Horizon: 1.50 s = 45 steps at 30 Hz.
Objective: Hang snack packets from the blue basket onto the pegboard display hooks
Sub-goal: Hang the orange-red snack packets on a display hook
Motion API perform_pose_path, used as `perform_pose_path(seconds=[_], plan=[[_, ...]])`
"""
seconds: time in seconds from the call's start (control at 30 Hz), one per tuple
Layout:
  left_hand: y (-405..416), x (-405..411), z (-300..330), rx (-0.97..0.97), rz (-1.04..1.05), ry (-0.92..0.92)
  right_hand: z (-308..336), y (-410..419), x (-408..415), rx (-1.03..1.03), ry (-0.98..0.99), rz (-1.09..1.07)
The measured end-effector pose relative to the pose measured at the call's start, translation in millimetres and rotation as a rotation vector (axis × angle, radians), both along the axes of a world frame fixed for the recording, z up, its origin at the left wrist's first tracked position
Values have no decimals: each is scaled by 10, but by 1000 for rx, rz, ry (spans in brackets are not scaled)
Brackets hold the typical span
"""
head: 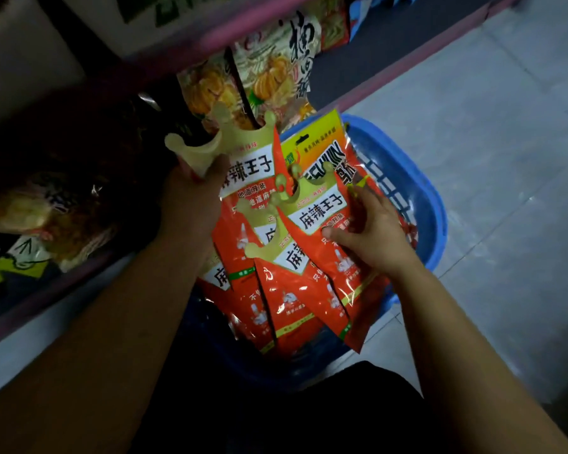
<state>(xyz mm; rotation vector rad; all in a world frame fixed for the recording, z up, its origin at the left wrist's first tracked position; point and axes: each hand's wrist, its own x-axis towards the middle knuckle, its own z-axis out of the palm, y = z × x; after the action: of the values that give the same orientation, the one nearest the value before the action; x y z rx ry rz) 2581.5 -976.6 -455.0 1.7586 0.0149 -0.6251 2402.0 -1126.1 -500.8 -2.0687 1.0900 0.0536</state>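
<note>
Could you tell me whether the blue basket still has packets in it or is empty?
Not empty: red packets lie inside the blue basket, beyond the right hand.

The red snack packets (pixel 295 290) are glossy plastic film with bright highlights and creases. The blue basket (pixel 430 204) is smooth moulded plastic with a slotted wall. The floor (pixel 505 126) is pale tile, smooth with a dull sheen. The pumpkin-print packets (pixel 269 80) are glossy film.
</note>
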Motion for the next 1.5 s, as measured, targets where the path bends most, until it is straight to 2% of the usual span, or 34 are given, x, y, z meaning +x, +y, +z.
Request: perform_pose_path(seconds=[0.1,0.17,0.27,0.33,0.43,0.5,0.57,0.67,0.87,0.93,1.13,1.33,1.5], plan=[[49,-14,130,-55,-11,-94,-53,-136,65,108,-25,-19],[79,-21,242,-97,-35,-172,-68,-174,95,162,-33,-111],[117,-38,393,-173,-76,-293,-5,-205,113,198,-140,-273],[136,-55,477,-228,-115,-334,116,-230,132,230,-202,-298],[187,-56,611,-287,-127,-375,506,-228,165,310,-351,-198],[273,-20,729,-312,-100,-407,859,-197,208,387,-445,-35],[397,40,883,-325,-63,-456,1189,-150,315,480,-502,105],[692,152,1175,-326,-17,-528,1592,29,622,583,-573,204],[1695,308,1845,-313,301,-484,2095,930,1377,613,-741,320],[2049,325,2070,-355,430,-513,2346,1306,1525,604,-753,388],[3207,445,2694,-396,635,-586,3098,2463,1969,533,-929,641],[4246,506,3335,-500,622,-739,3655,3702,2350,602,-1021,852],[4836,586,3671,-588,595,-786,3936,4364,2574,601,-1053,859]])
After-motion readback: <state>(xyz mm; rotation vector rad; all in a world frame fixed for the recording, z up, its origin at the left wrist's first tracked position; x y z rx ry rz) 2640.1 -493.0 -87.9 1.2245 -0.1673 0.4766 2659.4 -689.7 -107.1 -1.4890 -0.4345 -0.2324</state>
